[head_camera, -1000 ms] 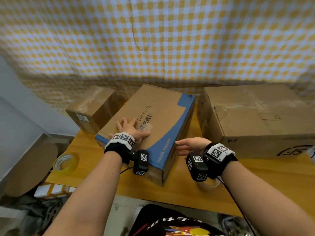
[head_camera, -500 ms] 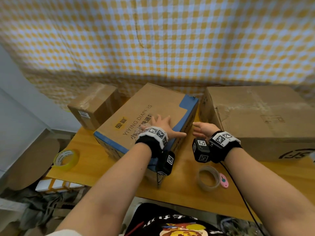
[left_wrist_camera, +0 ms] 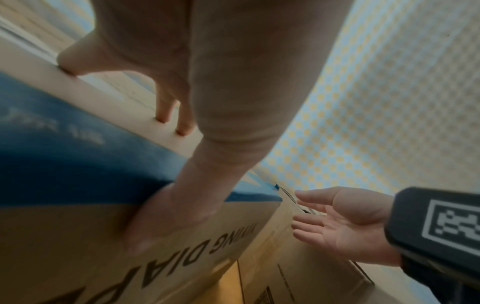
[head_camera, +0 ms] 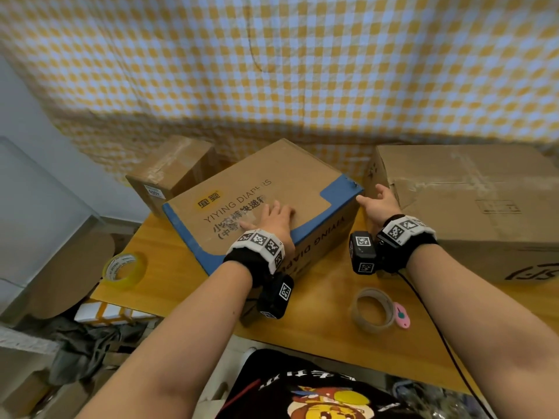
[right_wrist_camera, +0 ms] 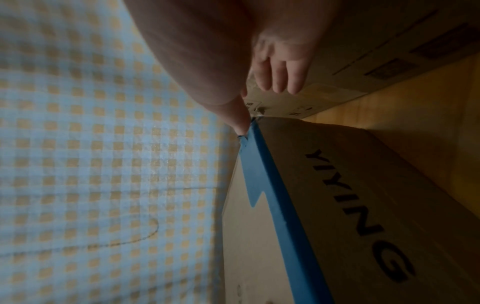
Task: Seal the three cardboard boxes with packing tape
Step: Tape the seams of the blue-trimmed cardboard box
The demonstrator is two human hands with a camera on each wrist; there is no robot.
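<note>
Left hand lies flat on the diaper box, open right hand between it and the large box.

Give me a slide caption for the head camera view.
Left hand flat on the diaper box, right hand open at its corner.

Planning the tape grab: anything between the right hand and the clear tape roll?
Nothing visible. The right hand is open at the box's corner; the tape roll lies on the table nearer the person, bare wood between. A pink item sits just right of it.
</note>
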